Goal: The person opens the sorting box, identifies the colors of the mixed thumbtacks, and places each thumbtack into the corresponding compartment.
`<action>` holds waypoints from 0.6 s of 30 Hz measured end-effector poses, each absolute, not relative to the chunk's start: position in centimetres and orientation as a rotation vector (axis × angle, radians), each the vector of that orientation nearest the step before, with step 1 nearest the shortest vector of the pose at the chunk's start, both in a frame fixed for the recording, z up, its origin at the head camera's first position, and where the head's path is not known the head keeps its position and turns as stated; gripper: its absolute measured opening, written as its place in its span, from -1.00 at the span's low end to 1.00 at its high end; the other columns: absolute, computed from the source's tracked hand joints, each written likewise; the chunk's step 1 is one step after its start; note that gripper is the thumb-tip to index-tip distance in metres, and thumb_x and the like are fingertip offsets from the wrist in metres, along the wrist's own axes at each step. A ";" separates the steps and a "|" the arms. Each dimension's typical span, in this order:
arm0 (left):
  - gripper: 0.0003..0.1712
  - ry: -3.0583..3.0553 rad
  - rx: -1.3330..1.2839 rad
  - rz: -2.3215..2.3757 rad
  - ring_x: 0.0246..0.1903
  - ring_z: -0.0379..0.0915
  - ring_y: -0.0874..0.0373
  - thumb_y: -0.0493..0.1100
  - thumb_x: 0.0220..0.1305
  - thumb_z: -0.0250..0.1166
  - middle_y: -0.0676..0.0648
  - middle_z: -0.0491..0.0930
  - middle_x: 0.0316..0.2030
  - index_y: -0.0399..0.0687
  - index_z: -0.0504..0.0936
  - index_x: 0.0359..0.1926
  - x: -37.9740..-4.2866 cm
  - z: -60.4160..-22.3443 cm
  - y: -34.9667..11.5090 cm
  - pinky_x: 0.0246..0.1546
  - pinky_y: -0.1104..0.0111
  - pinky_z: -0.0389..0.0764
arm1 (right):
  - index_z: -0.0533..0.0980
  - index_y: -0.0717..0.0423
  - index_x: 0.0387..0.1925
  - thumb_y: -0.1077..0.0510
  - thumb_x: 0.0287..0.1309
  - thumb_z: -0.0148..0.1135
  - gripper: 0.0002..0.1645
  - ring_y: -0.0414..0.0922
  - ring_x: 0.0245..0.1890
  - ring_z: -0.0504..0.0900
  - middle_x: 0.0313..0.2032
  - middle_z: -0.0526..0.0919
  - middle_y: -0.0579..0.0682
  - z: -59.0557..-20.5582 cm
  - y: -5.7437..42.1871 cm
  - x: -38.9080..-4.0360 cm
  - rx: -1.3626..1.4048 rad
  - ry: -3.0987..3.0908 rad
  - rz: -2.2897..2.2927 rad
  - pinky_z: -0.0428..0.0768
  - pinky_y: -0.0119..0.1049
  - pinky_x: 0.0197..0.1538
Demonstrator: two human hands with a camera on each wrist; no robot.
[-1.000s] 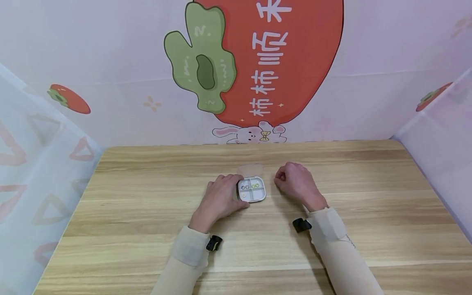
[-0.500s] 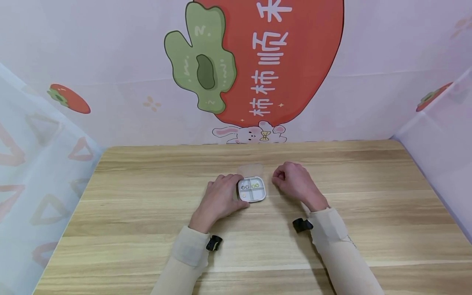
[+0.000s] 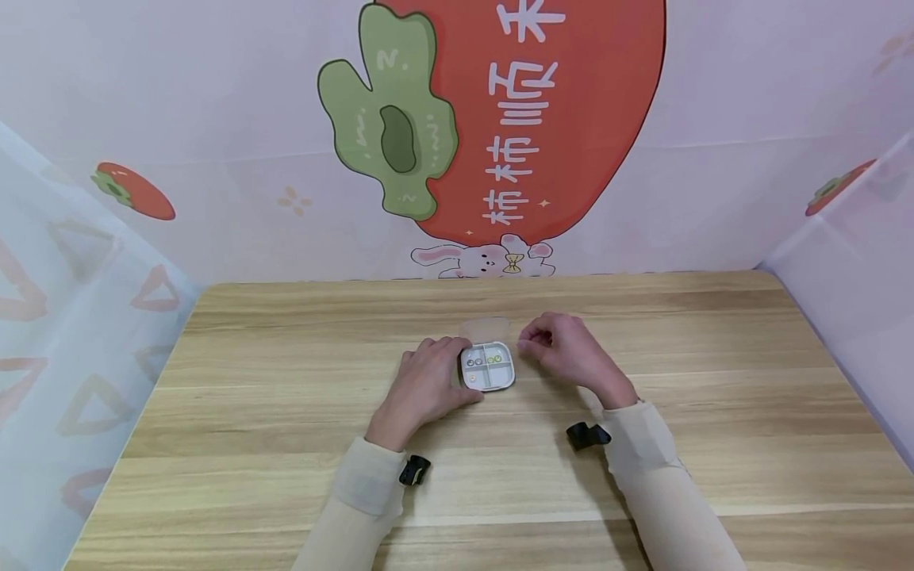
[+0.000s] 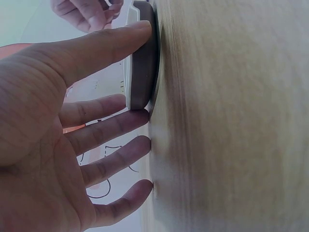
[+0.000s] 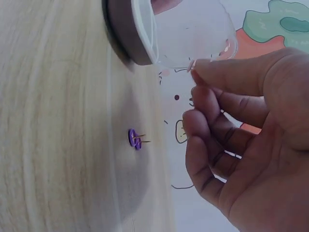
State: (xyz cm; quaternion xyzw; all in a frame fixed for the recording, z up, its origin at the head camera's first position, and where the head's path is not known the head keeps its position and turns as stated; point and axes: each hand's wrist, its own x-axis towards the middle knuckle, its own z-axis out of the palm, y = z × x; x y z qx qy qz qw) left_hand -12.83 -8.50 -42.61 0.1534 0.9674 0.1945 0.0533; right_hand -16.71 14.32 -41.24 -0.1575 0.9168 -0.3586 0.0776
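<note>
A small white box (image 3: pixel 508 381) with four-way dividers stands open on the table, its clear lid (image 3: pixel 485 328) tipped back. Two grey and two green stud earrings (image 3: pixel 494 359) lie in its far compartments, and one small pale stud (image 3: pixel 473 379) in the near left one. My left hand (image 3: pixel 427 386) grips the box from the left, thumb at the near side, fingers at the far side. Just right of the box is my right hand (image 3: pixel 571 350); thumb and forefinger pinch a tiny pale stud earring (image 5: pixel 191 65), mostly covered by the fingertips.
Two purple stud earrings (image 5: pixel 135 138) lie on the wooden table (image 3: pixel 286 476), pins sticking up, below the right hand; the head view hides them. A printed cloth wall (image 3: pixel 243 222) rises behind the table's far edge, with more cloth at both sides.
My right hand has shifted a little left, closer to the box, its fingers staying pinched. The left hand and the box have not moved.
</note>
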 end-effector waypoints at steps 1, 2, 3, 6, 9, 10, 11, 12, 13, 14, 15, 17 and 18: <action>-0.14 2.941 0.467 0.590 0.01 0.28 0.07 0.26 -0.16 0.40 0.06 0.42 0.11 0.10 0.37 0.19 -12.8 -42.6 -8.5 -0.08 0.12 0.28 | 0.59 0.00 -0.37 0.13 0.08 0.24 -0.94 -0.10 -0.37 0.44 -0.41 0.52 -0.10 -41.2 14.3 -16.7 -0.484 2.735 -1.097 0.45 -0.28 -0.30; -0.14 2.942 0.469 0.589 0.01 0.29 0.07 0.26 -0.16 0.40 0.05 0.42 0.11 0.09 0.37 0.19 -12.8 -42.6 -8.5 -0.09 0.13 0.28 | 0.59 0.00 -0.37 0.13 0.09 0.24 -0.94 -0.10 -0.38 0.44 -0.42 0.52 -0.10 -41.2 14.3 -16.7 -0.497 2.725 -1.120 0.45 -0.28 -0.31; -0.14 2.943 0.471 0.589 0.01 0.29 0.07 0.27 -0.16 0.40 0.05 0.42 0.11 0.09 0.37 0.19 -12.8 -42.6 -8.5 -0.09 0.13 0.28 | 0.59 -0.01 -0.37 0.12 0.09 0.24 -0.94 -0.10 -0.38 0.44 -0.41 0.53 -0.10 -41.2 14.3 -16.7 -0.508 2.716 -1.139 0.45 -0.28 -0.31; -0.14 2.946 0.477 0.589 0.00 0.29 0.07 0.27 -0.16 0.40 0.05 0.42 0.12 0.09 0.38 0.19 -12.8 -42.6 -8.6 -0.11 0.14 0.29 | 0.59 -0.01 -0.38 0.11 0.08 0.25 -0.94 -0.10 -0.39 0.45 -0.42 0.53 -0.10 -41.3 14.3 -16.8 -0.548 2.700 -1.190 0.45 -0.27 -0.32; -0.14 2.948 0.478 0.592 0.00 0.30 0.08 0.27 -0.16 0.40 0.05 0.42 0.11 0.09 0.38 0.19 -12.8 -42.6 -8.6 -0.12 0.14 0.29 | 0.58 -0.03 -0.39 0.10 0.06 0.27 -0.95 -0.10 -0.40 0.45 -0.43 0.53 -0.11 -41.4 14.2 -16.8 -0.571 2.694 -1.232 0.45 -0.27 -0.34; -0.14 2.949 0.478 0.592 0.00 0.30 0.08 0.27 -0.16 0.40 0.05 0.43 0.11 0.09 0.38 0.18 -12.8 -42.6 -8.6 -0.12 0.14 0.29 | 0.58 -0.03 -0.39 0.11 0.05 0.27 -0.94 -0.10 -0.40 0.45 -0.44 0.53 -0.11 -41.4 14.1 -16.8 -0.576 2.693 -1.248 0.45 -0.28 -0.34; -0.14 2.949 0.480 0.593 0.00 0.30 0.07 0.27 -0.16 0.40 0.05 0.43 0.11 0.08 0.38 0.18 -12.8 -42.6 -8.6 -0.12 0.14 0.29 | 0.58 -0.02 -0.38 0.11 0.05 0.28 -0.94 -0.11 -0.41 0.45 -0.44 0.53 -0.11 -41.4 14.1 -16.8 -0.586 2.691 -1.263 0.45 -0.27 -0.34; -0.14 2.950 0.479 0.591 0.00 0.30 0.08 0.27 -0.16 0.40 0.05 0.43 0.11 0.08 0.38 0.18 -12.8 -42.6 -8.6 -0.12 0.14 0.29 | 0.58 -0.03 -0.38 0.12 0.05 0.28 -0.95 -0.11 -0.41 0.45 -0.43 0.54 -0.11 -41.4 14.1 -16.7 -0.589 2.688 -1.278 0.45 -0.28 -0.34; -0.14 2.950 0.480 0.589 0.00 0.30 0.07 0.27 -0.16 0.40 0.05 0.43 0.10 0.08 0.38 0.18 -12.8 -42.6 -8.6 -0.12 0.13 0.29 | 0.58 -0.03 -0.38 0.13 0.05 0.27 -0.95 -0.11 -0.40 0.45 -0.43 0.54 -0.11 -41.3 14.0 -16.7 -0.592 2.681 -1.299 0.45 -0.28 -0.33; -0.14 2.949 0.479 0.588 0.00 0.30 0.07 0.27 -0.16 0.40 0.05 0.43 0.10 0.08 0.38 0.18 -12.8 -42.5 -8.6 -0.11 0.13 0.29 | 0.58 -0.02 -0.38 0.13 0.06 0.27 -0.95 -0.10 -0.40 0.45 -0.42 0.54 -0.11 -41.3 14.0 -16.7 -0.599 2.673 -1.316 0.45 -0.27 -0.33; -0.14 2.949 0.479 0.587 0.01 0.30 0.07 0.27 -0.16 0.40 0.04 0.43 0.10 0.08 0.38 0.19 -12.8 -42.5 -8.6 -0.11 0.13 0.29 | 0.58 -0.03 -0.37 0.14 0.06 0.27 -0.95 -0.10 -0.40 0.46 -0.42 0.55 -0.11 -41.3 14.0 -16.7 -0.602 2.666 -1.333 0.46 -0.27 -0.32; -0.14 2.947 0.481 0.588 0.01 0.30 0.07 0.26 -0.16 0.40 0.04 0.43 0.10 0.07 0.38 0.18 -12.8 -42.5 -8.6 -0.11 0.12 0.29 | 0.58 -0.02 -0.37 0.16 0.07 0.26 -0.95 -0.10 -0.39 0.46 -0.41 0.55 -0.11 -41.3 14.0 -16.7 -0.613 2.649 -1.357 0.45 -0.27 -0.30; -0.14 2.946 0.478 0.585 0.00 0.30 0.07 0.27 -0.16 0.40 0.04 0.43 0.10 0.08 0.38 0.19 -12.8 -42.5 -8.5 -0.11 0.13 0.29 | 0.58 -0.02 -0.36 0.16 0.07 0.25 -0.95 -0.09 -0.38 0.46 -0.40 0.56 -0.11 -41.3 14.0 -16.7 -0.608 2.640 -1.368 0.46 -0.27 -0.30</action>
